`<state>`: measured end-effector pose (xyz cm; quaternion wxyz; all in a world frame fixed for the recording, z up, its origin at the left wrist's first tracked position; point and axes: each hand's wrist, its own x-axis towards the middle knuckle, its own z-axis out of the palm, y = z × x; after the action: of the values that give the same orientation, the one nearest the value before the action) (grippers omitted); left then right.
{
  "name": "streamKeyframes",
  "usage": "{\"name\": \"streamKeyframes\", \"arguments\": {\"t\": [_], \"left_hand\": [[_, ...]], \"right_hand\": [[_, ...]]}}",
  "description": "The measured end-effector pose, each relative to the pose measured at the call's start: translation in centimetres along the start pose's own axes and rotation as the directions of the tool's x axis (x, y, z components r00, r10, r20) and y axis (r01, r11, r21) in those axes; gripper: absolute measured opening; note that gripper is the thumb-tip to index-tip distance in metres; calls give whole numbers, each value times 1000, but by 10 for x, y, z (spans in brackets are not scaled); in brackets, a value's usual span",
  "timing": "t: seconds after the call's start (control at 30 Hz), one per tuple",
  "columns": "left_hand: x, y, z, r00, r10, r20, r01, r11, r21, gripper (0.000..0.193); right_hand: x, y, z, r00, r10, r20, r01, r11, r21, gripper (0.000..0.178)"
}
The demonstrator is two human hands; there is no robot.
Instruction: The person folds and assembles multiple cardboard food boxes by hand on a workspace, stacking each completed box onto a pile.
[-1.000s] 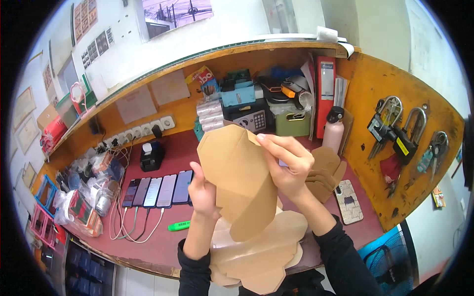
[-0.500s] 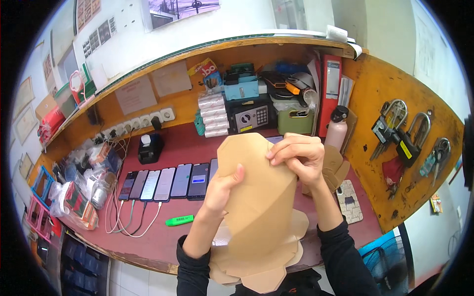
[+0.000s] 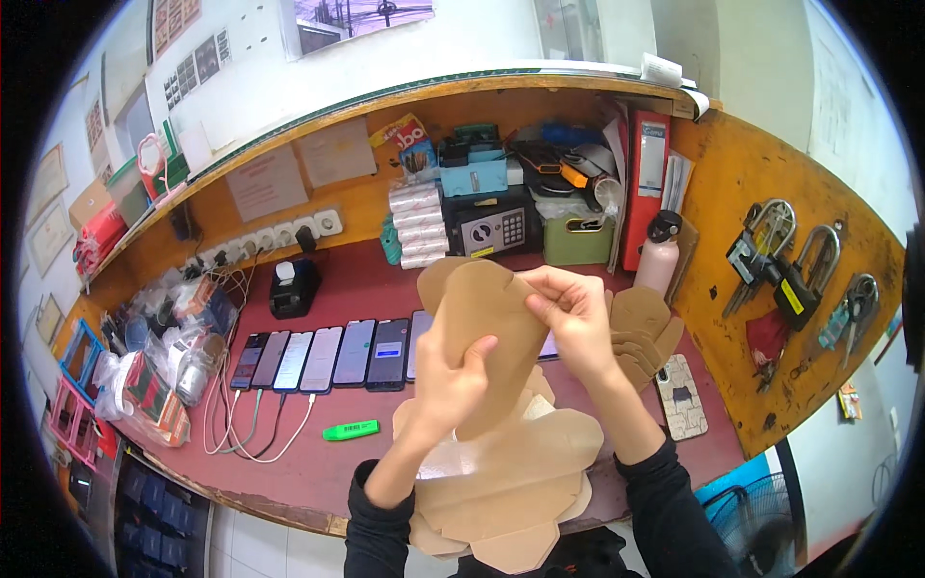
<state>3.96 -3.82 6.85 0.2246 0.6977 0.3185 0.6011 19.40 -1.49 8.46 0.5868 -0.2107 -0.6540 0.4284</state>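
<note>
Both hands hold up a brown cardboard box blank (image 3: 491, 313), a die-cut piece with rounded flaps, tilted above the desk. My left hand (image 3: 451, 380) is wrapped round its left side, thumb across the front face. At the upper right edge, my right hand (image 3: 573, 313) pinches the card between thumb and fingers. Below them, more flat blanks (image 3: 511, 496) lie overlapping at the desk's front edge, one with a glossy face. Several nested folded cardboard pieces (image 3: 641, 323) stand just beyond my right wrist.
Several phones (image 3: 323, 356) lie in a row on the red desk (image 3: 289, 419), some cabled. Nearby are a green highlighter (image 3: 351, 431), a phone case (image 3: 682, 397) and a pink bottle (image 3: 657, 255). A small safe (image 3: 491, 231) and a red binder (image 3: 646, 183) stand behind. Padlocks hang at right.
The blank in my hands has turned and risen off the pile, uncovering the glossy blank beneath. My right hand has shifted slightly down; the left has moved a little right.
</note>
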Motion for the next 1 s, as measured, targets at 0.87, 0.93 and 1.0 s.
{"name": "streamKeyframes", "arguments": {"t": [0.87,0.93,1.0], "left_hand": [[9,14,-31,936,350,-24,-334,909,249,17],[13,13,-25,908,407,-102,-370,891,262,22],[10,12,-30,907,421,-23,-379,839,391,28]], "right_hand": [[-7,-12,9,845,-393,362,525,479,-703,20],[-10,-14,11,863,-389,324,492,496,-715,12],[-9,-10,15,845,-458,276,512,544,-665,7]]}}
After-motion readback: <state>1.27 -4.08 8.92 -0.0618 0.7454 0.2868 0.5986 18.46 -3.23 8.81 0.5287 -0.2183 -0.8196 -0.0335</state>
